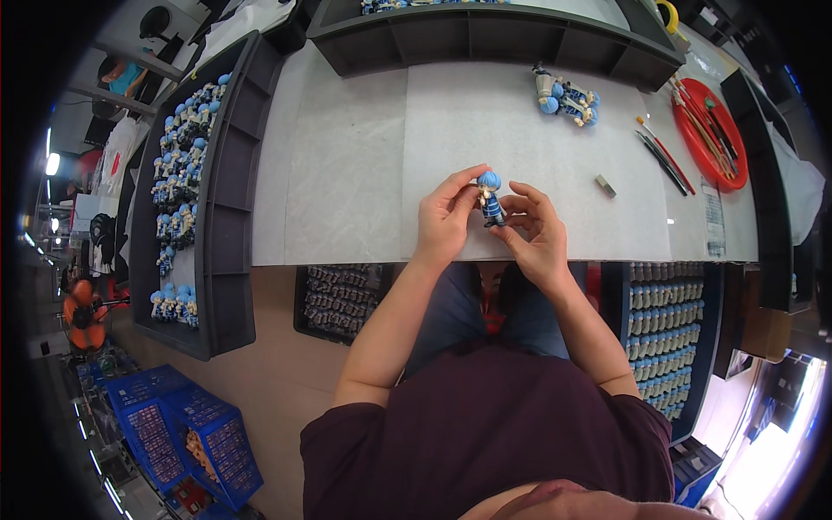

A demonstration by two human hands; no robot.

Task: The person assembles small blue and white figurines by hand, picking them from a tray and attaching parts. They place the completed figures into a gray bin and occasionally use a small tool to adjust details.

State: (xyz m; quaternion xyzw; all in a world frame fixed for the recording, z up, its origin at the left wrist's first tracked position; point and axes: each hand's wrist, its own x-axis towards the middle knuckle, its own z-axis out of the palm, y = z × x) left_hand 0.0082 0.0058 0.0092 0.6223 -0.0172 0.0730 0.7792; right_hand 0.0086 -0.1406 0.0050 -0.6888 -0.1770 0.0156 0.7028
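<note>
- The blue-haired figurine [490, 199] is upright just right of the centre of the frame, raised in front of the person between both hands, over the near part of the pale worktable [338, 165].
- The left hand [448, 217] pinches it from the left, thumb and forefinger closed at its head and upper body.
- The right hand [536, 227] is on its right side, forefinger raised and bent, thumb beside the feet; the fingers overlap there, so I cannot tell whether they grip it or only steady it.
- Toward the upper right, a cluster of similar figurines [569, 98] lies on the table.
- Below that cluster is a small greyish block [605, 185].
- Right of the block, slim brushes [666, 156] lie side by side, near a red oval dish [704, 90] with more brushes in it.
- At the left, a dark grey crate [230, 191] holds many blue-haired figurines; another crate [485, 43] spans the top edge.
- At the lower right, below the table edge, a tray [708, 364] bears figurines in neat rows.
</note>
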